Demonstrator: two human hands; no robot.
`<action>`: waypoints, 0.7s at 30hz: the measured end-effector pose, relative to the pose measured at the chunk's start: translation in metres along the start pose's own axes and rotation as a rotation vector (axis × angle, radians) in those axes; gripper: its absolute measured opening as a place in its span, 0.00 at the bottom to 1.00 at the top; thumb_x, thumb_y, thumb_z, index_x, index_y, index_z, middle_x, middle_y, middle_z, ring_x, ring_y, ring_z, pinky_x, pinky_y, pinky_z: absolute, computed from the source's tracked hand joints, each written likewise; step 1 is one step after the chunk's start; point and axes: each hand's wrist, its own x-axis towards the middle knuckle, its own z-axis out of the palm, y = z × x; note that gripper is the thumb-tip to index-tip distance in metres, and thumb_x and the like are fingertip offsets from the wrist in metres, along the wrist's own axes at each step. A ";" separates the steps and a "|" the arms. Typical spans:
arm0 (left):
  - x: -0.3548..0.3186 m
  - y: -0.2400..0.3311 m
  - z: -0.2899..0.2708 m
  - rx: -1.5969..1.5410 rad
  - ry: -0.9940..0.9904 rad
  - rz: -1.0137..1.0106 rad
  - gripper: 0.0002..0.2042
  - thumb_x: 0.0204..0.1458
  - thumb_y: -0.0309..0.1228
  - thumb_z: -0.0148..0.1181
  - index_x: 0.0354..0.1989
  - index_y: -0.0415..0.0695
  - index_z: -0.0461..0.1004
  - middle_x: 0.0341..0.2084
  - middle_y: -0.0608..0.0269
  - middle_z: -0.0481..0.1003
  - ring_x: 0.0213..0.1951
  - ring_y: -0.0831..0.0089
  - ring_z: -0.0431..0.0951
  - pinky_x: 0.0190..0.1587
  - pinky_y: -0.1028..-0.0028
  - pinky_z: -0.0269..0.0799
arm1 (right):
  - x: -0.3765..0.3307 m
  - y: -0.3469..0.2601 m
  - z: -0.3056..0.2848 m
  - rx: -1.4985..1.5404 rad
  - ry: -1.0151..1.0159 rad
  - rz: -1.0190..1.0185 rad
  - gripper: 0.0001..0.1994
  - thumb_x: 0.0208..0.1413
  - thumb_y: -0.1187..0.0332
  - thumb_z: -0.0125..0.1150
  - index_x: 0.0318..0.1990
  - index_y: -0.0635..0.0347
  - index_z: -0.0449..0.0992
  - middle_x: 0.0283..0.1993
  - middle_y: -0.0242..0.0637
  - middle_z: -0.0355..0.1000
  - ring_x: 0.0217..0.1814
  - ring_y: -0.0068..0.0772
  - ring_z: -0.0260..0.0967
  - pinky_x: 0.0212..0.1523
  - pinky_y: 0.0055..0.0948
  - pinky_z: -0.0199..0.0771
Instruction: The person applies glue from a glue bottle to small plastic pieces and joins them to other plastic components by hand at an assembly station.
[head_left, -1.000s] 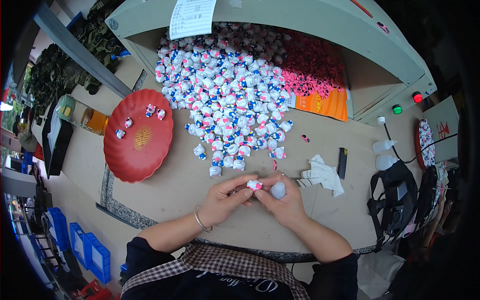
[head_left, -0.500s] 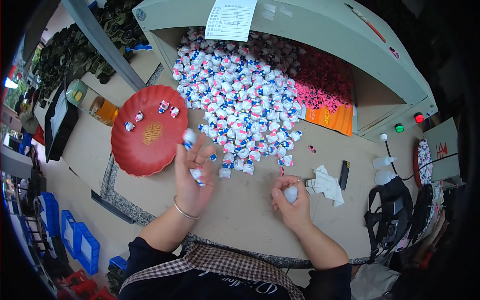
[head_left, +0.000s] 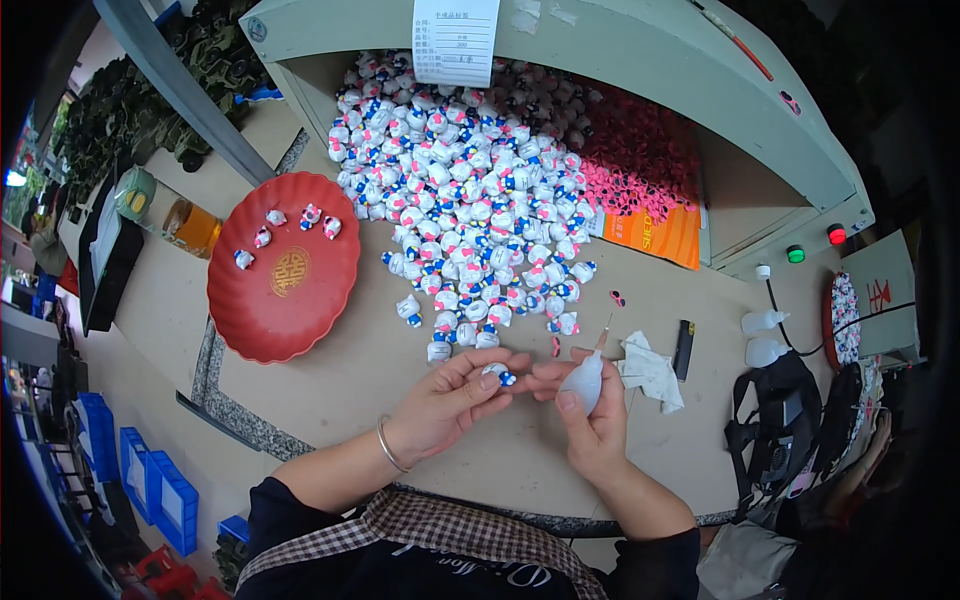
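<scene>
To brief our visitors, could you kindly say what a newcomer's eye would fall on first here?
Probably the big heap of white figurines spilling from the pale cabinet. Next, the scalloped red dish left of the heap. Nearer the person, the left hand holds one figurine, the right hand a needle-tipped bottle.

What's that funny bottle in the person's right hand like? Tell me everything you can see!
The bottle is rounded and cloudy white, and looks like soft plastic. It narrows to a thin, needle-like tip, which points away from the person and slightly to the right. The right hand holds it over the tan tabletop, with the thumb against its near end. I can't tell how much is inside.
</scene>
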 end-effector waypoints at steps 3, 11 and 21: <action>-0.001 -0.002 -0.007 0.182 -0.036 -0.028 0.14 0.53 0.29 0.48 0.49 0.44 0.63 0.40 0.63 0.69 0.41 0.77 0.71 0.39 0.81 0.68 | -0.001 -0.002 0.006 -0.031 -0.035 -0.058 0.18 0.56 0.74 0.42 0.53 0.65 0.49 0.47 0.47 0.63 0.48 0.36 0.65 0.48 0.32 0.65; 0.001 -0.014 -0.018 0.222 0.010 0.038 0.10 0.54 0.34 0.47 0.41 0.43 0.67 0.32 0.65 0.71 0.32 0.80 0.71 0.31 0.82 0.68 | -0.006 -0.001 0.006 -0.092 -0.103 -0.054 0.18 0.56 0.75 0.42 0.53 0.67 0.49 0.48 0.49 0.63 0.49 0.37 0.65 0.48 0.31 0.66; 0.004 -0.012 -0.039 0.281 -0.110 -0.082 0.13 0.55 0.37 0.46 0.44 0.43 0.66 0.39 0.61 0.70 0.35 0.82 0.70 0.30 0.85 0.68 | -0.012 -0.034 -0.028 0.050 -0.006 0.136 0.19 0.55 0.72 0.45 0.53 0.62 0.50 0.39 0.45 0.65 0.36 0.31 0.69 0.24 0.23 0.73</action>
